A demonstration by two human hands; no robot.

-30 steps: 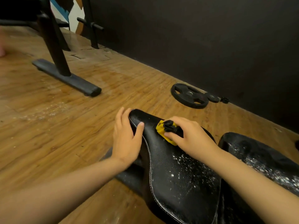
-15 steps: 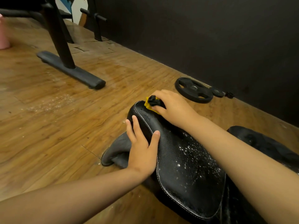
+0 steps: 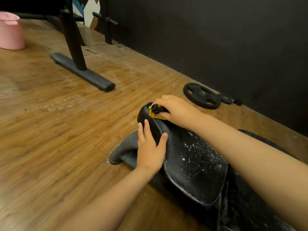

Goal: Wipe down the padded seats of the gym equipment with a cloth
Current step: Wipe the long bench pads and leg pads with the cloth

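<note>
A black padded seat [image 3: 191, 160] with white stitching lies low over the wooden floor, speckled with white dust. At its far narrow tip my right hand [image 3: 176, 110] grips a bunched yellow and black cloth [image 3: 155, 111] and presses it on the pad. My left hand [image 3: 150, 147] rests on the seat's left edge, fingers straight down the side and thumb on top. A second dusty black pad [image 3: 250, 205] continues to the lower right, partly hidden by my right arm.
A black bench foot and post [image 3: 80, 70] stand on the floor at upper left. A pink bucket [image 3: 10, 30] sits at the far left. A black weight plate [image 3: 202, 95] and a smaller plate [image 3: 225, 98] lie by the dark wall. White dust [image 3: 61, 102] is scattered on the floor.
My right hand slid the cloth from the middle of the seat out to its far tip. My left hand shifted back along the seat's left edge.
</note>
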